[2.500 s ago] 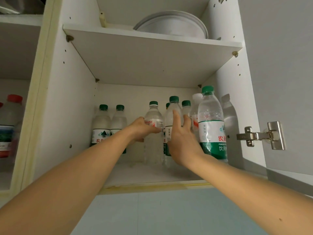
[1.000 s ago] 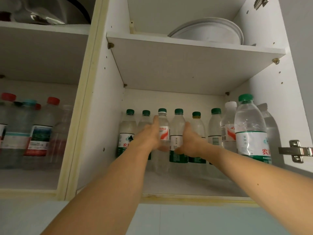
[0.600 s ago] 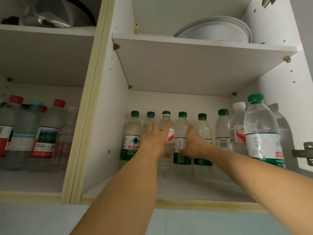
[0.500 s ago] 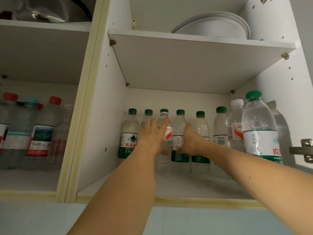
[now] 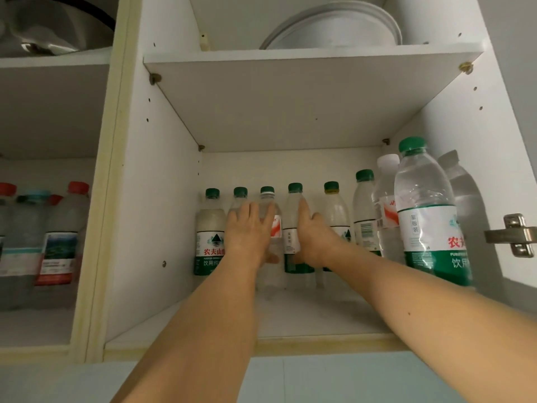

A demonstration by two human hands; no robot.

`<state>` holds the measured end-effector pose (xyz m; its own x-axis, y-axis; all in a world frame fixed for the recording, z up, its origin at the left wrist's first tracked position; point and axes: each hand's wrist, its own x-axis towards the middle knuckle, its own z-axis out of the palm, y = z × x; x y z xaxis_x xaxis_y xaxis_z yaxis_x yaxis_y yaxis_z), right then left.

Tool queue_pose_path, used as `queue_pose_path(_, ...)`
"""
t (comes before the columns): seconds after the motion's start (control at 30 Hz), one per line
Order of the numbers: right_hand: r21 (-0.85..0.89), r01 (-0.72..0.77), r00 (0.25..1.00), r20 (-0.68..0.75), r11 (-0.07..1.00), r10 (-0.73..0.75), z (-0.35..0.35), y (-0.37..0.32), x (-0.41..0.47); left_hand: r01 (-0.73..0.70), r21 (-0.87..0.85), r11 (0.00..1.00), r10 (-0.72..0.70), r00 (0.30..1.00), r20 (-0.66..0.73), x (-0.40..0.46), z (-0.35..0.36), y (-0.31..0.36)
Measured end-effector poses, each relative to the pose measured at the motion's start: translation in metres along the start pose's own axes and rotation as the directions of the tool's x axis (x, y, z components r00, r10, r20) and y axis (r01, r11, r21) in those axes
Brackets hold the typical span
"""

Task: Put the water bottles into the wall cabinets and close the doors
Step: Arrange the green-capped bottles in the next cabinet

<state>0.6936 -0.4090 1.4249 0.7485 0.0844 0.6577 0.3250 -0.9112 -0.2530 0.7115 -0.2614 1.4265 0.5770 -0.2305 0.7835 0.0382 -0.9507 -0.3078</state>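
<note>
Several green-capped water bottles stand in a row at the back of the open wall cabinet's lower shelf [image 5: 305,315]. My left hand [image 5: 250,231] presses with straight fingers against the clear bottle with the red-white label [image 5: 268,199], third from the left. My right hand [image 5: 312,237] lies against the right side of the neighbouring green-labelled bottle [image 5: 292,207], index finger pointing up. A larger green-capped bottle [image 5: 427,216] stands near the front right, with a white-capped bottle [image 5: 386,199] behind it.
Stacked white plates [image 5: 334,27] sit on the upper shelf. The left cabinet compartment holds several red-capped bottles [image 5: 58,242], with a metal pot [image 5: 52,24] above. A door hinge [image 5: 514,235] juts out at the right edge.
Both hands have pushed the two middle bottles back from the shelf's middle into the rear row. In the last half second they stay on those bottles, barely moving.
</note>
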Motion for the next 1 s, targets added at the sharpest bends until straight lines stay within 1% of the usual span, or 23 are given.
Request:
queue_pose_path(0.03, -0.046, 0.052, 0.996, -0.065, 0.998, -0.055, 0.000, 0.001, -0.001, 0.000, -0.012, 1.000, 0.000, 1.000, -0.002, -0.001, 0.000, 0.000)
queue_pose_path(0.07, -0.149, 0.106, 0.983, -0.131, 0.983, -0.126, -0.001, 0.002, -0.001, -0.002, -0.032, 0.999, 0.002, 1.000, -0.008, -0.002, 0.001, -0.001)
queue_pose_path(0.1, -0.289, 0.137, 0.966, -0.174, 0.947, -0.193, -0.002, 0.002, -0.002, -0.008, -0.055, 0.998, 0.007, 1.000, -0.015, -0.003, 0.001, -0.002)
queue_pose_path(0.13, -0.427, 0.142, 0.954, -0.183, 0.893, -0.239, -0.002, 0.003, -0.001, -0.016, -0.072, 0.997, 0.015, 1.000, -0.021, -0.005, 0.002, -0.004)
queue_pose_path(0.17, -0.536, 0.125, 0.954, -0.167, 0.835, -0.250, -0.003, 0.003, -0.001, -0.023, -0.078, 0.997, 0.021, 0.999, -0.026, -0.006, 0.003, -0.007)
queue_pose_path(0.2, -0.605, 0.103, 0.964, -0.135, 0.789, -0.230, -0.004, 0.003, -0.001, -0.028, -0.079, 0.996, 0.026, 0.999, -0.026, -0.007, 0.003, -0.009)
queue_pose_path(0.3, -0.704, 0.059, 0.986, -0.070, 0.708, -0.151, -0.005, 0.003, -0.002, -0.024, -0.099, 0.995, 0.023, 1.000, -0.012, -0.009, 0.003, -0.013)
queue_pose_path(0.4, -0.752, 0.045, 0.989, -0.061, 0.658, -0.137, -0.005, 0.004, -0.001, -0.016, -0.113, 0.993, 0.017, 1.000, 0.006, -0.008, 0.002, -0.011)
queue_pose_path(0.67, -0.788, 0.077, 0.980, -0.052, 0.611, -0.190, -0.001, 0.009, 0.002, 0.003, -0.088, 0.996, 0.001, 0.999, 0.040, -0.004, 0.001, -0.007)
queue_pose_path(1.0, -0.749, 0.094, 0.982, -0.038, 0.655, -0.184, -0.002, 0.012, -0.001, 0.009, -0.012, 1.000, -0.008, 0.997, 0.072, -0.001, -0.001, -0.004)
